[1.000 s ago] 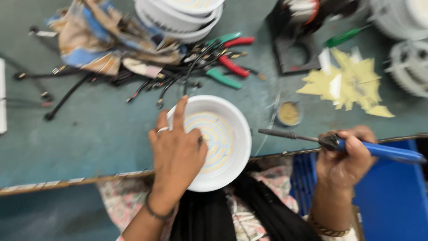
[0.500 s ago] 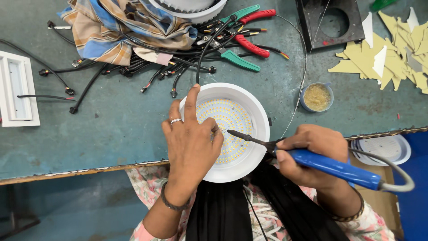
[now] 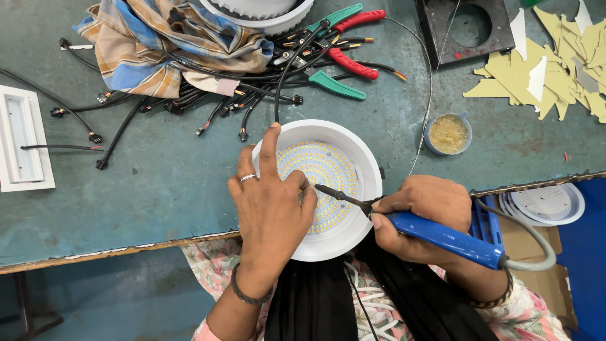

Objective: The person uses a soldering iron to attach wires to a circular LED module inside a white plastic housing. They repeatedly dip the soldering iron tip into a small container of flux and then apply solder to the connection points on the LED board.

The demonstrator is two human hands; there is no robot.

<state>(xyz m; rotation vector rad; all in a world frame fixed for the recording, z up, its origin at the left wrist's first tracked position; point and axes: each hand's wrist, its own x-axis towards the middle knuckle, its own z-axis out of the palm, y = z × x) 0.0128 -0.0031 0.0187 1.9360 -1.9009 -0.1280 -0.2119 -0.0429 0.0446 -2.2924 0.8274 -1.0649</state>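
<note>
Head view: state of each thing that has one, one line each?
Round LED lamp: face up at the table edge, unlit.
Left hand: flat on the lamp, pinning it.
Right hand: closed around the soldering iron.
Soldering iron: held, tip down on the LED board.
Small pot: open, holding yellowish paste.
Pliers: lying among the cables, untouched.
Checked cloth: crumpled.

Bright even overhead light, soft shadows, sharp focus, slight wide-angle edge distortion.
</note>
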